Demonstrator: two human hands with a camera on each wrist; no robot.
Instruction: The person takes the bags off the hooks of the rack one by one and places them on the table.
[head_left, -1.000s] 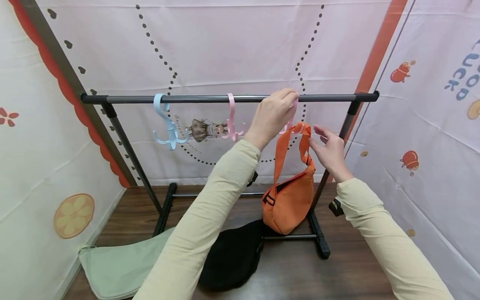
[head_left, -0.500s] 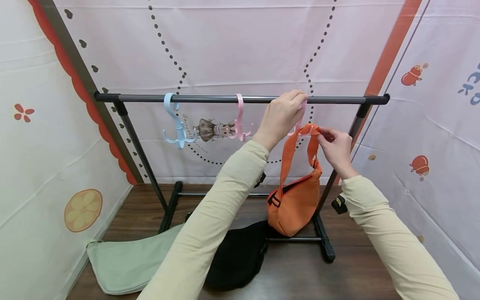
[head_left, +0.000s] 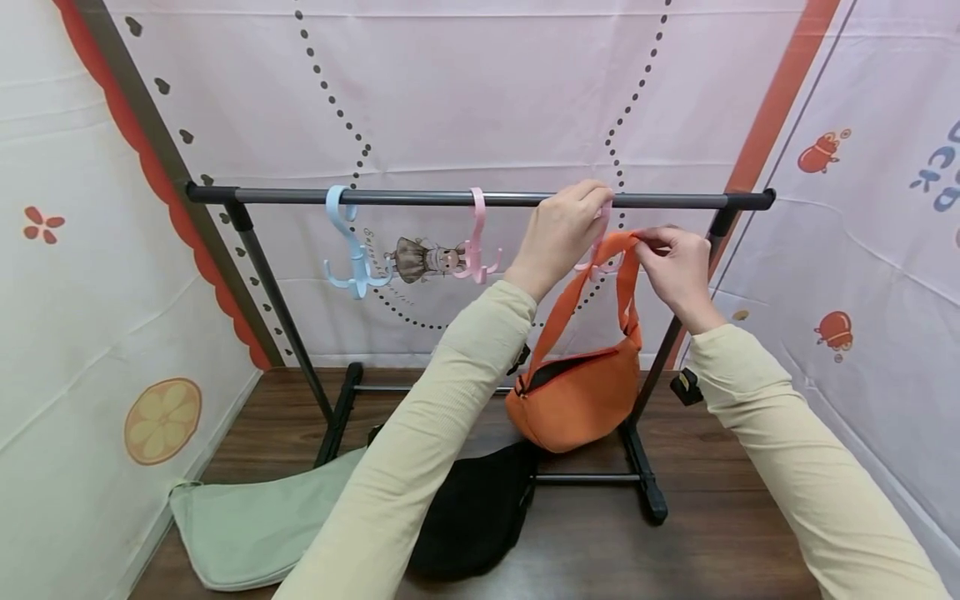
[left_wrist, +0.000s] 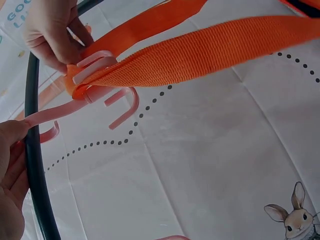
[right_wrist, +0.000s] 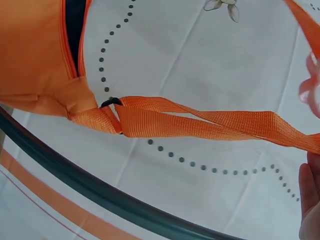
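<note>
My left hand (head_left: 561,237) holds the top of the right-hand pink hook (left_wrist: 60,111) where it hangs on the black rail (head_left: 667,201). My right hand (head_left: 677,265) pinches the top of the orange strap (left_wrist: 200,56) between thumb and fingers. Below it hangs the orange shoulder bag (head_left: 585,402), tilted, with its dark zip opening showing. In the left wrist view, the strap's loop lies against one of the pink prongs (left_wrist: 95,68); whether it sits fully over it I cannot tell. A dark buckle (right_wrist: 111,102) joins strap and bag in the right wrist view.
Left along the rail hang a blue hook (head_left: 352,250) and another pink hook (head_left: 477,237). A pale green bag (head_left: 262,525) and a black bag (head_left: 476,517) lie on the wooden floor (head_left: 585,542). Printed cloth walls (head_left: 480,92) surround the rack.
My right hand went from open beside the strap to pinching it. The strap's top has risen slightly, and the orange bag has swung left and up. My left hand keeps its hold on the hook.
</note>
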